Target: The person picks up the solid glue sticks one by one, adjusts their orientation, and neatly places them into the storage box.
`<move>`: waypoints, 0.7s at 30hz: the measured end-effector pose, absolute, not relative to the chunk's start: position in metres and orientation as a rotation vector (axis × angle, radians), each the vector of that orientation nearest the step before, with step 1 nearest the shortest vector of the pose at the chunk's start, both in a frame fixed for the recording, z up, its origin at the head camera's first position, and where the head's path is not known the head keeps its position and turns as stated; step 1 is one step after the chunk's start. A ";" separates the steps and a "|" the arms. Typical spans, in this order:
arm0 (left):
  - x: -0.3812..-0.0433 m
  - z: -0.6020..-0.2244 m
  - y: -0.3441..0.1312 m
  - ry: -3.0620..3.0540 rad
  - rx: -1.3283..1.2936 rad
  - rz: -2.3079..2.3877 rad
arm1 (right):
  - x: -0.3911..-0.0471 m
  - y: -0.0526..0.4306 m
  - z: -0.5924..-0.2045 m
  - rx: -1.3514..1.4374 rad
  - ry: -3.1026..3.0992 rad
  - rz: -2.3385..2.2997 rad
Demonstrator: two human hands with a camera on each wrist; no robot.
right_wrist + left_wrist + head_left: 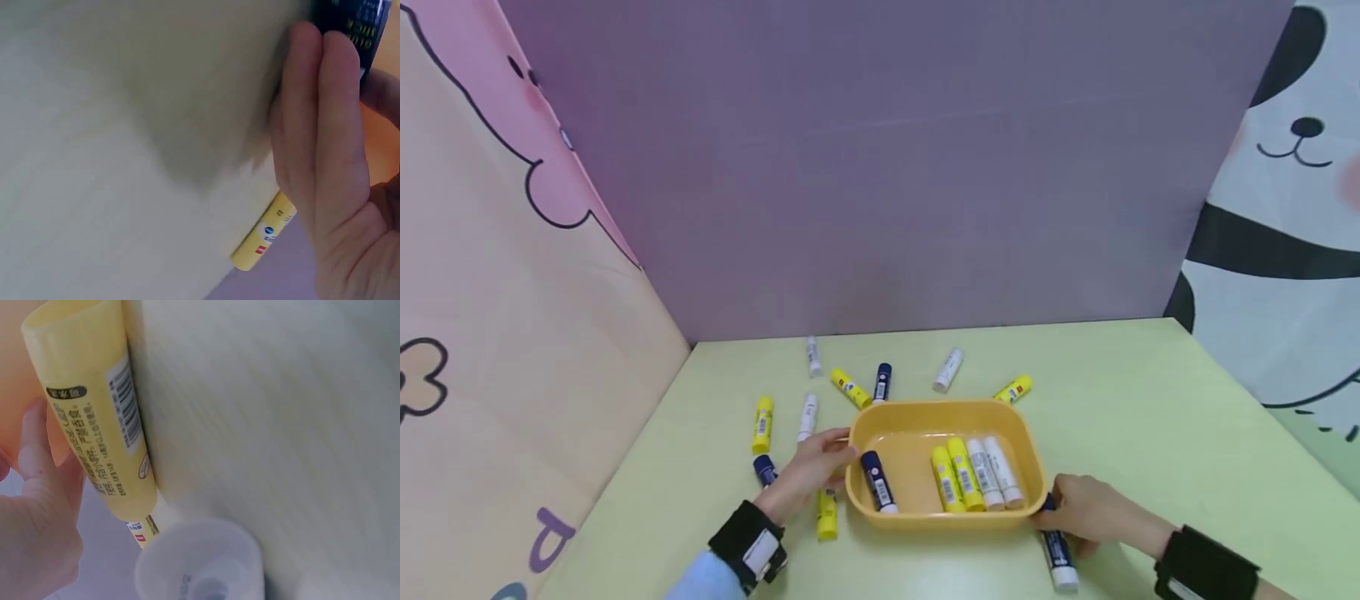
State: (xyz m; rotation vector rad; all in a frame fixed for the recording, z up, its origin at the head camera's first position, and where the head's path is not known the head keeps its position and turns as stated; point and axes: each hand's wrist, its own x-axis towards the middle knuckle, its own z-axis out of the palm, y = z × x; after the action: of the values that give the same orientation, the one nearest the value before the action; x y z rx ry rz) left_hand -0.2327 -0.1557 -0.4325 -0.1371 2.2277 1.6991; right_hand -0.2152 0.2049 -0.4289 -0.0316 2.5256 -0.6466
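A yellow-orange plastic tray [925, 522] stands on the table. Inside it lie a dark blue glue stick [878, 482] at the left, and two yellow glue sticks [965, 473] beside two white ones [1002, 471] at the right. My left hand [808, 468] holds the tray's left side, fingers against the outer wall. By the tray's lower right corner, my right hand [1086, 510] grips another dark blue glue stick [1058, 557] with a white end. Straight fingers lie along one side of that stick in the right wrist view; the thumb is across from them, partly cut off.
Several loose glue sticks lie around the tray: a yellow one [827, 515] below the left hand, a dark blue one [764, 469] beside it, another yellow one [762, 425], and a white one [948, 370] behind. A purple panel [910, 183] borders the table's back edge.
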 end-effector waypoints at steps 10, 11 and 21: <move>-0.234 -0.435 -0.154 2.263 -0.196 1.674 | -0.220 0.213 -0.430 -0.039 2.524 -0.751; -0.234 -0.434 -0.154 2.262 -0.194 1.677 | -0.220 0.213 -0.429 -0.045 2.525 -0.753; -0.235 -0.432 -0.156 2.220 -0.155 1.689 | -0.227 0.228 -0.409 -0.050 2.535 -0.749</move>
State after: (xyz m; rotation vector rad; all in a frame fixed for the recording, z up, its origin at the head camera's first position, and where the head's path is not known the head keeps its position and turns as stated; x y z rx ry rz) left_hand -0.2354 -0.1561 -0.4324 -0.1555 2.2198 1.6892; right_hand -0.2266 0.2279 -0.4093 -0.0499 2.5349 -0.7489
